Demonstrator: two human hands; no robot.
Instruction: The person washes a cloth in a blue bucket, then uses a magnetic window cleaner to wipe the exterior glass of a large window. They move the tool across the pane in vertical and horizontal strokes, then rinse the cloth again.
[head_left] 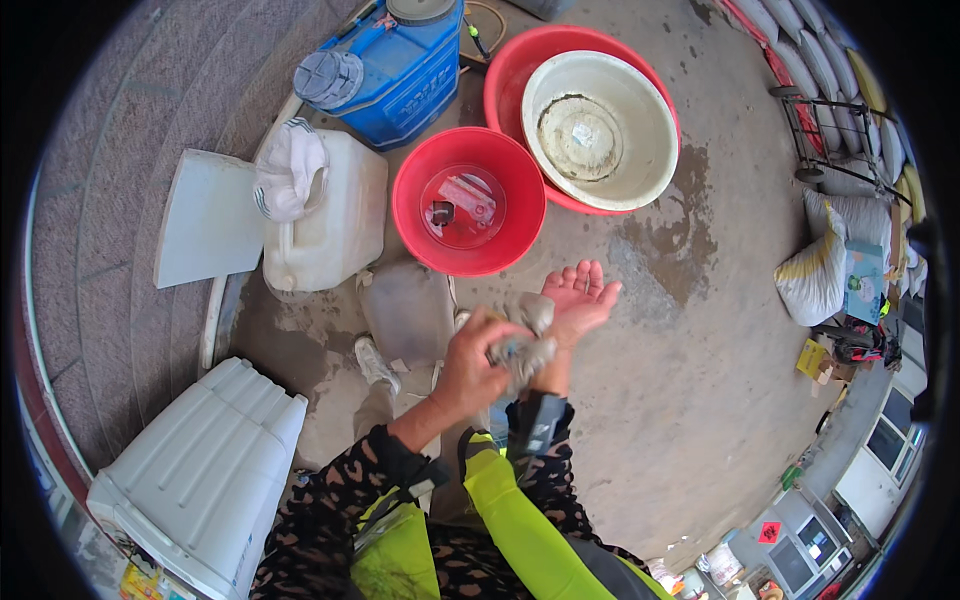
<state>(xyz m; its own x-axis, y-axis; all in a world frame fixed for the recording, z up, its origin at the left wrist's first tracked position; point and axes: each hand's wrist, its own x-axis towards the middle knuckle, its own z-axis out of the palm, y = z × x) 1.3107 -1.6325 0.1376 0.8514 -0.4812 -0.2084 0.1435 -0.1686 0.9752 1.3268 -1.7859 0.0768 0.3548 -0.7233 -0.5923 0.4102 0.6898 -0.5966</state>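
The left hand [470,365] is clenched on a grey glove [527,340], fingers wrapped tight around its bunched cuff end. The right hand [578,298] lies open, palm up, fingers spread and pointing away from the body; it holds nothing, and the glove is bunched against its wrist and palm heel. So the glove sits between the two hands, above the wet concrete floor [680,400], just in front of the small red basin [468,200].

What could go wrong, as I judge it: the glove looks damp and crumpled, so it could bunch at the wrist or slip from the left grip and drop onto the muddy floor. A hard tug could also tear a thin fabric. The basin holds water and lies near; a slipped glove or a jerked elbow could splash it.

Pose: both forearms come up from the lower edge, the left in a dark patterned sleeve, the right in a bright yellow-green sleeve with a dark wristband. The left wrist is bent inward across the body; the right forearm runs nearly straight ahead.
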